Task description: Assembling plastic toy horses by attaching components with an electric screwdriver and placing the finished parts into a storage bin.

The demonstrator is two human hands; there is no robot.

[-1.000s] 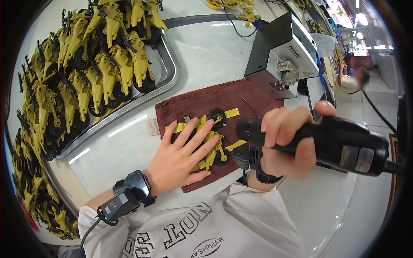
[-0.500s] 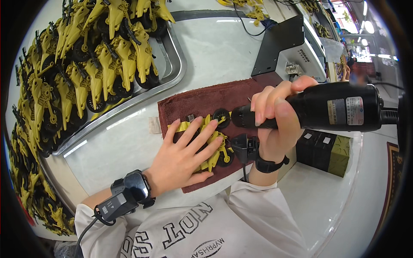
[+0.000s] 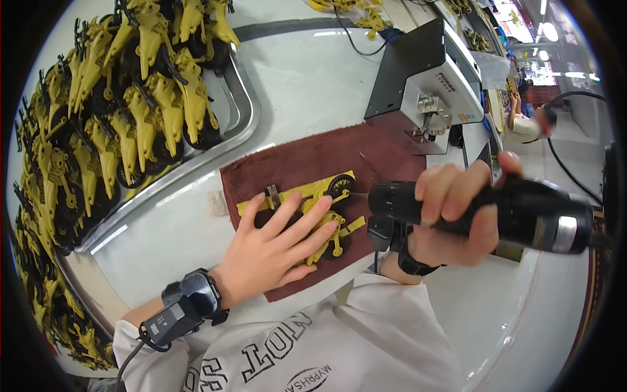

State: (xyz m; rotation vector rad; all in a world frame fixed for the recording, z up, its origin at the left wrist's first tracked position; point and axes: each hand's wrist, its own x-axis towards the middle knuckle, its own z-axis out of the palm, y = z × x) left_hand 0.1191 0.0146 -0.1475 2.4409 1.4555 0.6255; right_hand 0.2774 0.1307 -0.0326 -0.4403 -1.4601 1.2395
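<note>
A yellow plastic toy vehicle (image 3: 318, 194) with black wheels lies on a dark red cloth (image 3: 307, 160) on the white table. My left hand (image 3: 274, 245) presses flat on the toy, fingers spread. My right hand (image 3: 457, 212) grips a black electric screwdriver (image 3: 522, 212) held sideways. Its thin bit points left and touches the toy beside a black wheel (image 3: 341, 184).
A metal tray (image 3: 243, 127) at the upper left is packed with several yellow toy vehicles (image 3: 147, 111). More of them lie along the left edge. A black and grey machine (image 3: 424, 85) stands behind the cloth. A black cable (image 3: 568, 173) runs at the right.
The screwdriver has swung from near my body over to the right, and its tip now meets the toy. My left hand stays pressed on the toy.
</note>
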